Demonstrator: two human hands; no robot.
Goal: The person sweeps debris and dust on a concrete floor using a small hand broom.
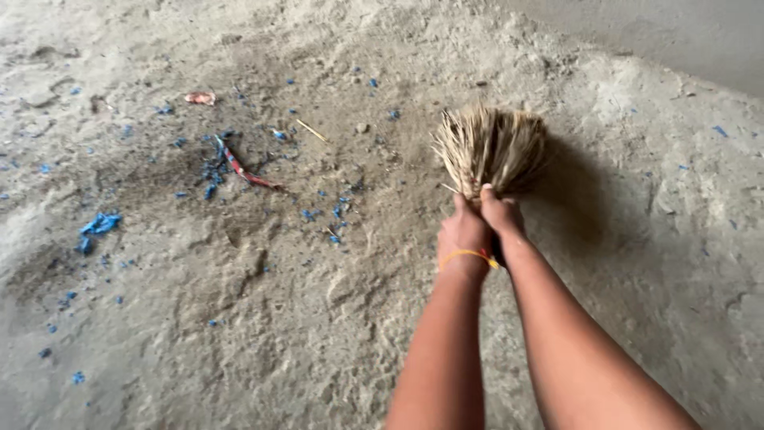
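A short straw broom [492, 147] with pale fanned bristles rests its tips on a dusty concrete floor [263, 318]. My left hand [463, 232] grips the broom's bundled base; a thin orange thread circles that wrist. My right hand [501, 213] is clamped beside it on the same bundle, thumb pointing up toward the bristles. Both forearms reach in from the bottom edge. The handle itself is hidden under my hands.
Loose grey dust and sand cover the floor in swept ridges. Small blue scraps [100, 224] lie scattered to the left, with a red and blue strip [243, 170], a pinkish wrapper piece [200, 98] and a thin stick [310, 130]. Smoother bare concrete [684, 32] lies at the top right.
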